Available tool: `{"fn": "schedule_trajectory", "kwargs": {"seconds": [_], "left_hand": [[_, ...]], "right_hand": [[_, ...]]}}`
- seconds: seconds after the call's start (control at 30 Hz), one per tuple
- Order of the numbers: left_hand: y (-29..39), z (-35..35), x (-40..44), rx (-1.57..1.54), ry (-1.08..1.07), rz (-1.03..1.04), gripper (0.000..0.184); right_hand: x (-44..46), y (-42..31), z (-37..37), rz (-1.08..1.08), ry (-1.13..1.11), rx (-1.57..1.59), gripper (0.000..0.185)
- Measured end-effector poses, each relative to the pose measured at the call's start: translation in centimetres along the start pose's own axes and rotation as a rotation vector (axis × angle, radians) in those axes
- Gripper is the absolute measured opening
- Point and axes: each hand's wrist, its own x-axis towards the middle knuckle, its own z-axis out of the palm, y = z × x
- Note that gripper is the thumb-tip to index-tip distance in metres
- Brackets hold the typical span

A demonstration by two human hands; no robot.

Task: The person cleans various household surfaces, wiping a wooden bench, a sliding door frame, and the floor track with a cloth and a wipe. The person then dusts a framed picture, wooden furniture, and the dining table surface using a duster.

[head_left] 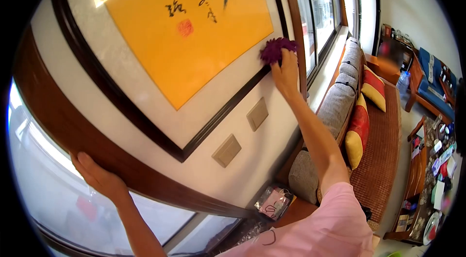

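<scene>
My right hand [286, 70] grips a shaggy purple duster [277, 51] and presses it to the lower right corner of a framed picture on the wall. The picture has a dark frame [228, 114], a pale mat and an orange sheet [194, 58] with black brush writing and a red seal. Below that frame are two beige switch plates, one nearer my arm [257, 114] and one lower left [226, 151]. My left hand [101, 177] lies against the edge of the brown wooden trim [160, 186], fingers stretched and holding nothing.
Right of the wall stands a long wooden sofa with grey back cushions [337, 102] and red-yellow pillows [357, 131]. A cluttered coffee table [412, 203] is farther right, near a blue-cushioned seat [429, 77]. A plastic-wrapped package [274, 202] lies below; a window [320, 9] is beyond.
</scene>
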Motion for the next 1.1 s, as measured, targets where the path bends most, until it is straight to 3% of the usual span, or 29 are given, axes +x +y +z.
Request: {"fn": "schedule_trajectory", "kwargs": {"seconds": [0.13, 0.23, 0.37, 0.53, 0.63, 0.67, 0.77, 0.83, 0.93, 1.0, 1.1], "left_hand": [[-1.0, 0.1, 0.5, -0.017, -0.024, 0.139, 0.062], [0.0, 0.2, 0.2, -0.04, -0.041, 0.146, 0.058], [0.4, 0.2, 0.0, -0.09, -0.08, 0.195, 0.056], [0.6, 0.1, 0.1, -0.129, -0.13, 0.189, 0.064], [0.5, 0.2, 0.0, -0.085, -0.081, 0.18, 0.063], [0.5, 0.2, 0.0, -0.064, -0.069, 0.179, 0.063], [0.5, 0.2, 0.0, -0.133, -0.105, 0.243, 0.058], [0.5, 0.2, -0.1, -0.136, -0.098, 0.227, 0.058], [0.5, 0.3, 0.0, -0.139, -0.098, 0.214, 0.058], [0.5, 0.2, 0.1, -0.152, -0.131, 0.191, 0.062], [0.4, 0.2, 0.1, -0.181, -0.127, 0.187, 0.066]], "right_hand": [[-5.5, -10.5, -1.8, -0.117, -0.133, 0.093, 0.036], [-8.8, -17.2, -2.9, -0.322, -0.19, 0.239, 0.034], [-9.5, -18.5, -3.1, -0.484, -0.31, 0.35, 0.032], [-5.7, -12.1, -1.6, -0.267, -0.14, 0.216, 0.032], [-4.1, -5.8, 0.1, -0.039, -0.013, 0.178, 0.033], [-3.5, -5.3, -0.4, 0.076, -0.075, 0.151, 0.033], [-4.4, -8.8, -1.6, 0.048, -0.166, 0.165, 0.035], [-6.9, -11.0, -1.0, -0.16, -0.072, 0.138, 0.034], [-8.5, -17.6, -2.4, -0.212, -0.162, 0.241, 0.031], [-8.9, -19.8, -2.8, -0.361, -0.168, 0.367, 0.032], [-7.7, -22.8, -3.3, -0.178, -0.265, 0.6, 0.032]]}}
